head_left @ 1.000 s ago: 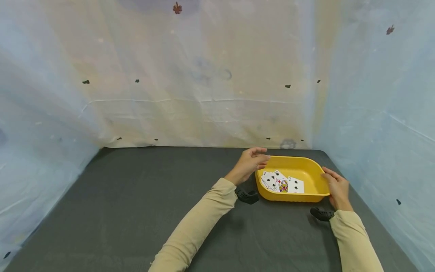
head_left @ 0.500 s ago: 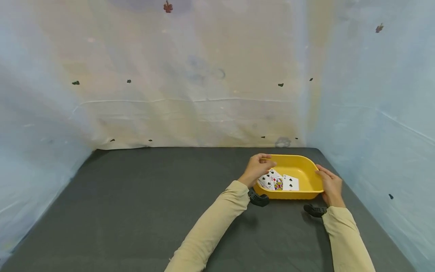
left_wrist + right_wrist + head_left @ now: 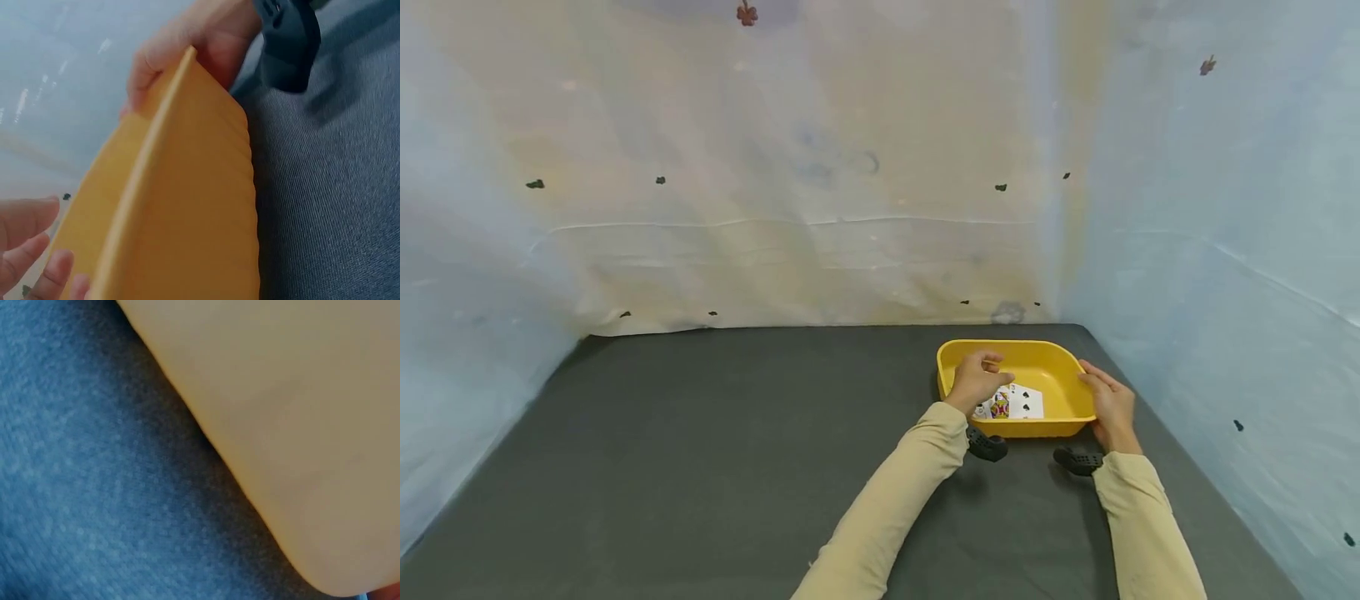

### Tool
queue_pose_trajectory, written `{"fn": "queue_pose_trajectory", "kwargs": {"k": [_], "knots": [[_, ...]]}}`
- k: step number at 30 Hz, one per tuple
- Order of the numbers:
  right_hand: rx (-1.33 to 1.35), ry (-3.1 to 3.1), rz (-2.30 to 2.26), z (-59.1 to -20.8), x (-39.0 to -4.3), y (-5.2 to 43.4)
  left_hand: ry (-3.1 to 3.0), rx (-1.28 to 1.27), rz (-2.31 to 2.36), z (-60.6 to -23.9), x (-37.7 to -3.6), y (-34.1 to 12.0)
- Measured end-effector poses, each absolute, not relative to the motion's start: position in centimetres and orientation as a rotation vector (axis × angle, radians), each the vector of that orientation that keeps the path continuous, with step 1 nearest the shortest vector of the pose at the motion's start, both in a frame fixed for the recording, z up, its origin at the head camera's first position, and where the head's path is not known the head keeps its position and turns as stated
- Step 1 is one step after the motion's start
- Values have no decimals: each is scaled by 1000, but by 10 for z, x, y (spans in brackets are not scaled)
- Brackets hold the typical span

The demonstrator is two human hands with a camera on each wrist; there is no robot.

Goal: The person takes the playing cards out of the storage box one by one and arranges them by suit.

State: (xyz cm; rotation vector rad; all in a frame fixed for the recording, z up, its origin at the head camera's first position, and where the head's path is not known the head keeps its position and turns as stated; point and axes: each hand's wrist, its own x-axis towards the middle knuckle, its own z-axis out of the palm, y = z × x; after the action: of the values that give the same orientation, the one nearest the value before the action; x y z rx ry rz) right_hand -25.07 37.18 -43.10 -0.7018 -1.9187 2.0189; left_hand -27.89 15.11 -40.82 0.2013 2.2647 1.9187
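A yellow plastic tub stands at the far right of the dark table. Several playing cards lie face up on its floor, a face card among them; part of them is hidden behind my left hand. That hand hovers over the tub's left half with bent, spread fingers, and I see nothing held in it. At the opposite end my right hand grips the tub's right rim. In the left wrist view the right hand lies over the tub's corner. The right wrist view is filled by the tub's blurred outer wall.
The dark cloth-covered table stretches far to the left. Pale patterned sheeting hangs along the back and both sides, near the tub's far side. Black wrist devices sit below each hand.
My left hand has moved from the tub's left rim inward over the cards, covering more of them. The right hand stays on the rim. The whole view has shifted slightly.
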Motion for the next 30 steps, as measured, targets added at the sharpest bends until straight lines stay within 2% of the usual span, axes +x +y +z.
{"fn": "queue_pose_trajectory", "kwargs": {"k": [15,30], "knots": [[-712,-1894,2023,-434,-252,361,2364,-14,1777,-419,-291,148],[-697,-1857,2072,-434,-253,358,2534,-41,1572,-415,-286,144]]}}
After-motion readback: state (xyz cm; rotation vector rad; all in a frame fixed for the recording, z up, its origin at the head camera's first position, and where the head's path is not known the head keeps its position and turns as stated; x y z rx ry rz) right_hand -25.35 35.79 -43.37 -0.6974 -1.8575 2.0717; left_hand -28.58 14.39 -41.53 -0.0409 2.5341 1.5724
